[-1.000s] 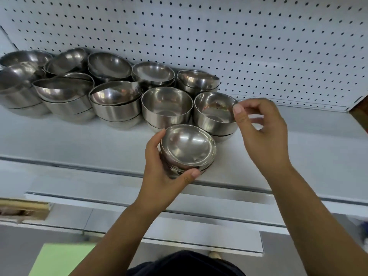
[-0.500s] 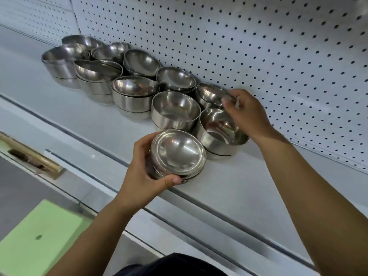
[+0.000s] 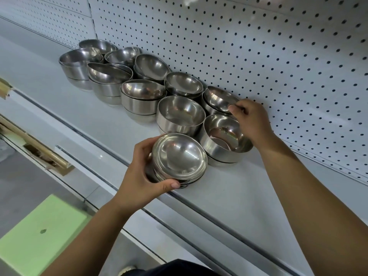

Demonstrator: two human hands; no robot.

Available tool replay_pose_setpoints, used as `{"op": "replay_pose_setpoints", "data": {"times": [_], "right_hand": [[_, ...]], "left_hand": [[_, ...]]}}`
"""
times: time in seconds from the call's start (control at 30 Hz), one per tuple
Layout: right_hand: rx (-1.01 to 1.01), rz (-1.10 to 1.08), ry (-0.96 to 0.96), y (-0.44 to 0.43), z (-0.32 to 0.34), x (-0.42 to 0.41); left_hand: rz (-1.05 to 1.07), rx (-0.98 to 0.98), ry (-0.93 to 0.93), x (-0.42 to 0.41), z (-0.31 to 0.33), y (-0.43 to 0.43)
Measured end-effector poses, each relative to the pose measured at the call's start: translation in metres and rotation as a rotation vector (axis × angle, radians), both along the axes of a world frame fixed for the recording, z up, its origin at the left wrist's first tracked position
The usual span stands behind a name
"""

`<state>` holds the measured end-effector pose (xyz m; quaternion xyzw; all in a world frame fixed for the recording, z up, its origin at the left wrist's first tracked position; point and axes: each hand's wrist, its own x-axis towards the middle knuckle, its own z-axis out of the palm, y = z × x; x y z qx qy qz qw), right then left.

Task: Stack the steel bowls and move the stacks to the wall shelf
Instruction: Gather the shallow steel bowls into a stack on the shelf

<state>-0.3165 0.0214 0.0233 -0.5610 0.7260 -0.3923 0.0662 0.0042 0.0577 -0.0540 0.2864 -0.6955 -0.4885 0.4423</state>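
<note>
White shelf (image 3: 229, 198) under pegboard (image 3: 258, 56). Shiny steel bowl stacks (image 3: 139, 96) crowd its back edge in two rows, some top bowls tilted. Left hand (image 3: 137, 176) grips a short nested stack (image 3: 179, 156) at the front edge. Right hand (image 3: 253, 120) pinches a tilted back bowl (image 3: 219, 98) by the rim.

Polished, mirror-bright steel bowls (image 3: 180, 154) sit on a smooth, matt white shelf (image 3: 229, 196) before perforated pegboard (image 3: 258, 46).
</note>
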Motion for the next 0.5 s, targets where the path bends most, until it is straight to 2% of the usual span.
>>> {"op": "replay_pose_setpoints", "data": {"times": [0.23,0.5], "right_hand": [[-0.091,-0.002,-0.051,0.012,0.016,0.011],[-0.192,0.011,-0.236,0.08,0.039,0.077]], "left_hand": [[-0.024,-0.015,-0.037,0.003,-0.003,-0.005],[-0.061,0.035,-0.059,0.009,-0.005,-0.009]]}}
